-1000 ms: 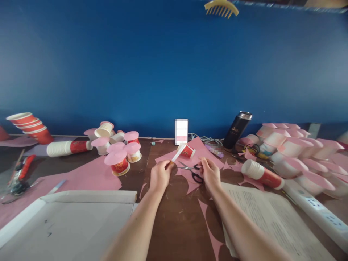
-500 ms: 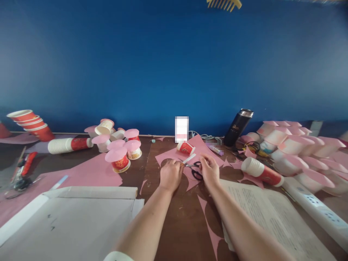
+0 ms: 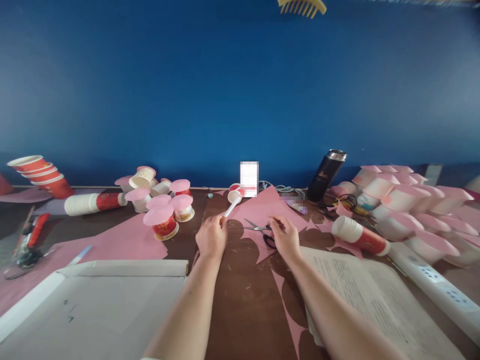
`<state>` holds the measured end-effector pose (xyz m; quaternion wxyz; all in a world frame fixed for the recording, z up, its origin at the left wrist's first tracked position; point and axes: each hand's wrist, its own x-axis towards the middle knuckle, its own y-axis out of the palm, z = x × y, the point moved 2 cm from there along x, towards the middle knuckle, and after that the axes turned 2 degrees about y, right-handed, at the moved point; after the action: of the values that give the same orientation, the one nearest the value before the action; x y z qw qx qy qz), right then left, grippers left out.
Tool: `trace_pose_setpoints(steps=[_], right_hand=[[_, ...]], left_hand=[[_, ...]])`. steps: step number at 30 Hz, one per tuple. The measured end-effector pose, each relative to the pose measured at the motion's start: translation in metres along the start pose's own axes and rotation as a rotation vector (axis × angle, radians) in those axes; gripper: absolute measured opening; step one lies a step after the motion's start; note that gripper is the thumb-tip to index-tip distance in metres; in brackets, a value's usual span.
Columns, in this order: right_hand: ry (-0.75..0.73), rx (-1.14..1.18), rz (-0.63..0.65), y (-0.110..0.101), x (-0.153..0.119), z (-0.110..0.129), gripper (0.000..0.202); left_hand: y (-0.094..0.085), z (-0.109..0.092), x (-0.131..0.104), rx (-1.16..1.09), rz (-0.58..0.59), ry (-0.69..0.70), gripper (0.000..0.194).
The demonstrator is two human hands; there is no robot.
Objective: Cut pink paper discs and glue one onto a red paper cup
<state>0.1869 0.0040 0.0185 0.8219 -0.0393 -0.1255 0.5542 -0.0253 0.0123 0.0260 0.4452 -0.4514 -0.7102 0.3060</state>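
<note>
My left hand (image 3: 212, 235) is closed on a narrow white strip (image 3: 231, 206), which slants up to the rim of a red paper cup (image 3: 235, 192) lying on its side. Whether strip and cup are one piece I cannot tell. My right hand (image 3: 285, 234) grips the dark handles of a pair of scissors (image 3: 258, 229); the blades are parted and point left, with the strip well clear of them. Beneath the scissors spreads a sheet of pink paper (image 3: 272, 205) with curved cut-outs along its edge.
Pink-topped paper cups (image 3: 161, 217) stand left, and more (image 3: 405, 200) are piled right. A black flask (image 3: 326, 176) leans by the wall. Stacked cups (image 3: 362, 237), a power strip (image 3: 435, 280), a printed sheet (image 3: 360, 290) and a cardboard box (image 3: 112, 310) lie around my arms.
My left hand has moved left, away from the scissors, and the strip and red cup have shifted left as well. The scissor blades now show clearly. My right hand has hardly moved.
</note>
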Motion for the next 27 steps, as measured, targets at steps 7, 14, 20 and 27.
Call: trace_pose_setpoints(steps=[7,14,20,27], right_hand=[[-0.196,-0.465,0.059,-0.003,-0.001,0.001,0.024],[-0.220,-0.952,0.136,-0.008,-0.002,0.005,0.027],[-0.200,-1.076,0.213,-0.009,-0.001,0.005,0.030],[-0.235,-1.045,0.274,-0.010,-0.001,0.006,0.033]], left_hand=[[-0.004,0.011,0.005,0.019,0.030,-0.114,0.027],[-0.007,0.017,0.008,0.037,0.079,-0.218,0.027],[-0.005,0.019,0.008,0.082,0.044,-0.178,0.026],[-0.001,0.021,0.008,0.110,0.064,-0.163,0.026]])
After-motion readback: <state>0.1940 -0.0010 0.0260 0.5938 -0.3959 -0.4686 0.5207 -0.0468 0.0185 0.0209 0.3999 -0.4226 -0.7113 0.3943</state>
